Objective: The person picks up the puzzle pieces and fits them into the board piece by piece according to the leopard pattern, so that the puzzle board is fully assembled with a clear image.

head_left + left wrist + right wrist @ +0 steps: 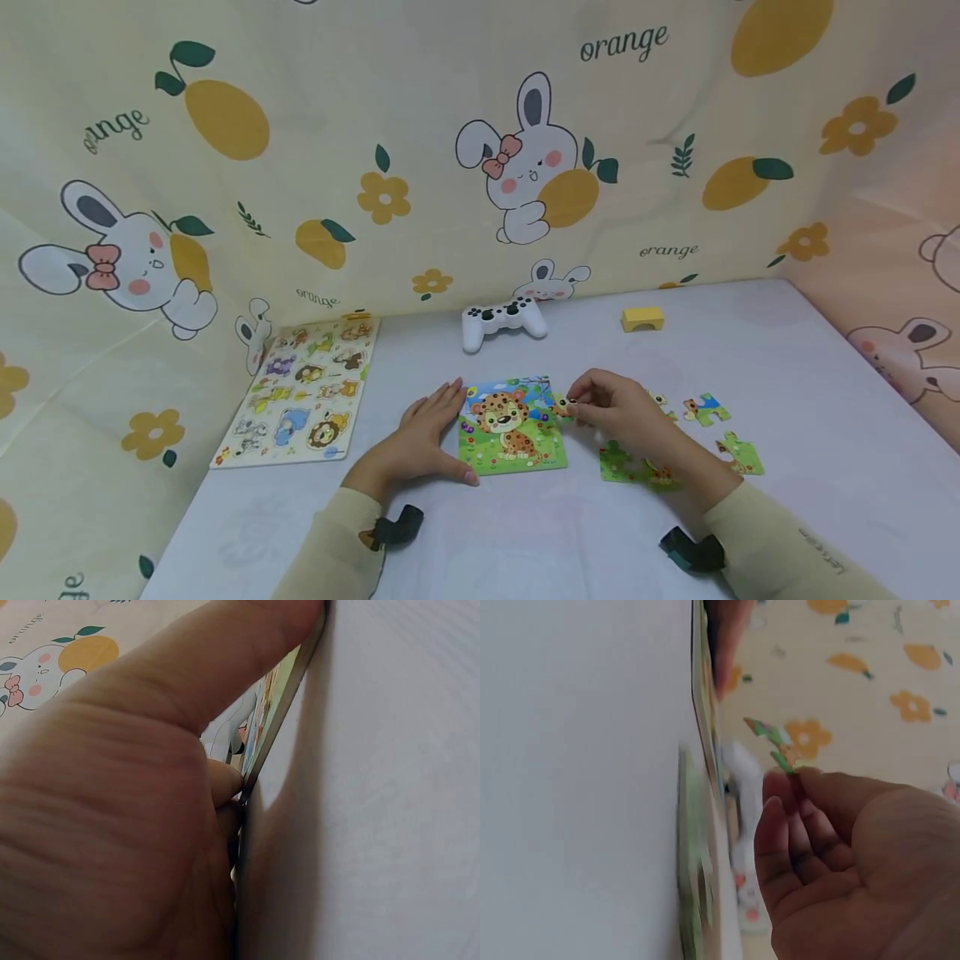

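Note:
A square leopard picture board (pixel 513 427) lies flat on the white table. My left hand (pixel 420 437) rests beside it with fingers extended at its left edge and the thumb along its lower left corner. Over the board's right edge, my right hand (pixel 626 412) pinches a small jigsaw piece (pixel 562 406) between thumb and fingertips. The right wrist view shows this green and orange piece (pixel 778 746) held up off the table. Several loose jigsaw pieces (pixel 707 408) lie to the right, some partly hidden behind my right hand and forearm.
An animal puzzle board (pixel 300 392) lies at the left, close to the patterned cloth backdrop. A white game controller (pixel 504 322) sits behind the leopard board. Toward the back right stands a yellow arch-shaped block (pixel 642 317).

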Tool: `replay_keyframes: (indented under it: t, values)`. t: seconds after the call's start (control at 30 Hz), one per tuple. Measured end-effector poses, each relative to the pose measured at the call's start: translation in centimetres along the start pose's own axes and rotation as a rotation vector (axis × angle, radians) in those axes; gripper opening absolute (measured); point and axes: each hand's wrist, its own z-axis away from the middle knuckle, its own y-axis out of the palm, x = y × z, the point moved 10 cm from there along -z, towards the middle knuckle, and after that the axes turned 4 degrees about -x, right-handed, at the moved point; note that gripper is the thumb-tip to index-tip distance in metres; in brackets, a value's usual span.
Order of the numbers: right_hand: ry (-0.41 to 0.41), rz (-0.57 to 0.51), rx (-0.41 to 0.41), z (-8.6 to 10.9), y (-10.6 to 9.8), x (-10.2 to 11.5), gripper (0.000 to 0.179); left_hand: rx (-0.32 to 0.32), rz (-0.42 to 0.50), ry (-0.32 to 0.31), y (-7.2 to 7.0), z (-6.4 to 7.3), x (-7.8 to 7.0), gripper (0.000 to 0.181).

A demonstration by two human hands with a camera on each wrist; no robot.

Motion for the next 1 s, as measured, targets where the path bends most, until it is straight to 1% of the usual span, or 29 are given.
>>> replay_keyframes:
  t: [0.1,0.27,0.5,0.63,0.87,1.0]
  values:
    - [-0.011,-0.047,0.034,-0.1,1.6,0.4,0.008,0.002,-0.003,-0.003,0.0,0.0,0.0,0.141]
    - [-0.045,-0.071,0.075,-0.4,4.0,0.9,0.006,0.002,0.004,0.002,-0.1,-0.1,0.1,0.141]
    - [-0.029,-0.141,0.106,-0.7,6.8,1.4,0.008,-0.002,0.008,0.021,0.0,-0.1,0.2,0.140]
    - [-0.013,-0.176,0.096,-1.0,7.9,1.8,0.010,0.004,0.010,0.018,0.1,0.0,0.1,0.139]
    - [0.054,-0.251,0.032,-2.0,9.4,2.1,0.010,0.007,0.020,0.017,0.0,0.0,-0.1,0.139]
    - [0.081,-0.265,0.028,-2.3,10.4,2.3,0.011,0.008,0.008,0.014,0.0,-0.1,0.1,0.139]
